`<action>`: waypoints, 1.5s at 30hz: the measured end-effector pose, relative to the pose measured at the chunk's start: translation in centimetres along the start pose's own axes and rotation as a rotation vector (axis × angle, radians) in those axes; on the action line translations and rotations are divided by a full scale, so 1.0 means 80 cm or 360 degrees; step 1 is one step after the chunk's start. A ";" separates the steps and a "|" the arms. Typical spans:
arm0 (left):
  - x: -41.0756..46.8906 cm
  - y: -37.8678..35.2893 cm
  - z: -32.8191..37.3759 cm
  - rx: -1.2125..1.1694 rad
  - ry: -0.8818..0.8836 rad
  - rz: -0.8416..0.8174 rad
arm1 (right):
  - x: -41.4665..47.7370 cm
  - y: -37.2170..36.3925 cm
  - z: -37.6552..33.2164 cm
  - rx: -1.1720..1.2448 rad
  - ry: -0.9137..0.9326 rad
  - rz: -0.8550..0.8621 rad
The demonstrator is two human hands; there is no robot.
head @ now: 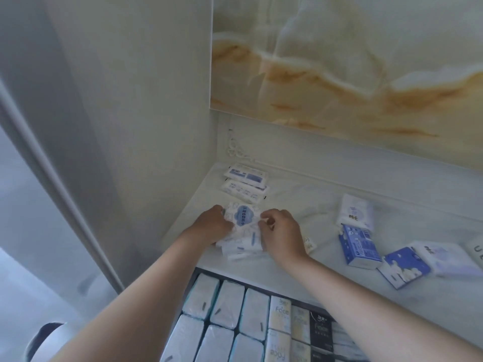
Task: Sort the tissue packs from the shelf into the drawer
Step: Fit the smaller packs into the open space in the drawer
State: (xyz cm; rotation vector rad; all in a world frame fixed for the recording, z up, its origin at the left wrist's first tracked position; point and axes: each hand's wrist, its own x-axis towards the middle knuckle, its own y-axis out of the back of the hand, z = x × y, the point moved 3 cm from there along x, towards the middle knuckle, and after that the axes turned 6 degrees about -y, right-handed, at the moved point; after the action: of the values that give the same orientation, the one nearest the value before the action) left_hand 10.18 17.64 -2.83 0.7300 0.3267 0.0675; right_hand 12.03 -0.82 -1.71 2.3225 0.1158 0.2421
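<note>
Looks like the left hand (pixel 211 226) and right hand (pixel 282 233) grip a stack of tissue packs (pixel 244 220) on the shelf (pixel 300 194), lower ones mostly hidden.

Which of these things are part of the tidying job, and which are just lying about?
Part of the job: pile of small packs, gripped by left hand and right hand; loose packs on the shelf; drawer, partly filled.
Just there: marble wall panel; flat corner packets, possibly not tissues.

The cream drawer pack (pixel 280 313) reads "Face" (other print too blurred).
</note>
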 end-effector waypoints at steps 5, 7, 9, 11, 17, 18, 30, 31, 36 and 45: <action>-0.005 -0.006 0.001 -0.0035 0.0107 0.0072 | -0.010 -0.023 -0.016 -0.0407 -0.0451 -0.0544; -0.010 -0.007 0.001 -0.0129 0.0117 0.0089 | -0.010 -0.025 -0.028 -0.0343 -0.0510 -0.0568; -0.016 -0.008 -0.001 -0.0260 0.0124 0.0100 | -0.010 -0.022 -0.032 -0.0052 -0.0650 -0.0538; -0.027 -0.010 0.000 -0.0373 0.0121 0.0087 | -0.015 -0.017 -0.029 0.0323 -0.0874 -0.0544; -0.081 -0.025 0.028 -0.0724 -0.0096 -0.0044 | -0.043 0.016 -0.006 0.0635 -0.0923 -0.0612; -0.091 -0.029 0.035 -0.0751 -0.0140 -0.0030 | -0.051 0.027 -0.002 0.0653 -0.0877 -0.0621; -0.192 -0.120 0.140 -0.0315 -0.0630 -0.0422 | -0.174 0.172 0.092 0.0547 -0.0591 -0.0677; -0.202 -0.135 0.145 -0.0244 -0.0671 -0.0440 | -0.184 0.178 0.101 0.0528 -0.0603 -0.0705; -0.236 -0.195 0.149 -0.0090 -0.0831 -0.0376 | -0.228 0.207 0.145 0.0446 -0.0715 -0.0819; -0.271 -0.275 0.166 -0.0015 -0.0887 -0.0451 | -0.262 0.263 0.180 0.0019 -0.0361 -0.0711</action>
State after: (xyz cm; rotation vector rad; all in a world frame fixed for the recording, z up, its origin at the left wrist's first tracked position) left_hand -7.33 -11.10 -2.35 0.6576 -0.1058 -0.3975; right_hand -5.22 -28.83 0.85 2.2486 0.5136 -0.2451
